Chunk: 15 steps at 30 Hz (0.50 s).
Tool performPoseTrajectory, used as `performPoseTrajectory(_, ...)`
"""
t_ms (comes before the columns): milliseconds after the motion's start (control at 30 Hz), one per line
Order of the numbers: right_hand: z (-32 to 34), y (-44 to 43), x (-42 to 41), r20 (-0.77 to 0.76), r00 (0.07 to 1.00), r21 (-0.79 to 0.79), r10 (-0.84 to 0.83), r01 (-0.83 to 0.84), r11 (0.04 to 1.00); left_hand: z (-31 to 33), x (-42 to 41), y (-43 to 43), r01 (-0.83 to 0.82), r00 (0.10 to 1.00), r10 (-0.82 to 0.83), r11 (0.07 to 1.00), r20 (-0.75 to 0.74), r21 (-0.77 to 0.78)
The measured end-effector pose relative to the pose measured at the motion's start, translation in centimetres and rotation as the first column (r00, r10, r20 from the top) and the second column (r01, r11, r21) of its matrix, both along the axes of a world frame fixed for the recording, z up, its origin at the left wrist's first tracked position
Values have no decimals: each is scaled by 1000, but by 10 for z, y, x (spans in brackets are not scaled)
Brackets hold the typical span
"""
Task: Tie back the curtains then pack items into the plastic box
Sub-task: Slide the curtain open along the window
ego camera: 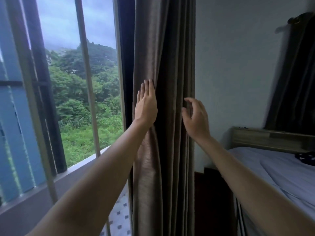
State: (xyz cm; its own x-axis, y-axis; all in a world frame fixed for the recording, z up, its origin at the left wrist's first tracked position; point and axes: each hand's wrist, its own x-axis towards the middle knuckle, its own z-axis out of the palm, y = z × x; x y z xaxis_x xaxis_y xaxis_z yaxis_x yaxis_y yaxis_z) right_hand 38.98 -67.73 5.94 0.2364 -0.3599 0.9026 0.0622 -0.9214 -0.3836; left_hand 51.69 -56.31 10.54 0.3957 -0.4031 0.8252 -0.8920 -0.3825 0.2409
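A grey-brown curtain (170, 57) hangs bunched in vertical folds between the window and the wall. My left hand (146, 103) lies flat against its left folds, fingers straight and pointing up. My right hand (196, 116) is at the curtain's right edge, fingers curled loosely and apart, thumb near the fabric; it holds nothing that I can see. No tie-back and no plastic box are in view.
A tall window (76, 82) with pale bars fills the left, trees outside. A white wall (230, 65) stands right of the curtain. A bed (281, 176) with a wooden headboard (265, 137) lies at the right, with a second dark curtain (296, 74) behind it.
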Motion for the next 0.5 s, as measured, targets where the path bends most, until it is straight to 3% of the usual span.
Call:
performPoseTrajectory(300,-23,-1,69,-140,961,171,237,-212,962,-64,23,8,26,1000,-27,997,15,78)
performPoseTrajectory(500,-79,8,64,-252,916,166,312,-276,947,-73,30,2,61,998,-64,993,25,98)
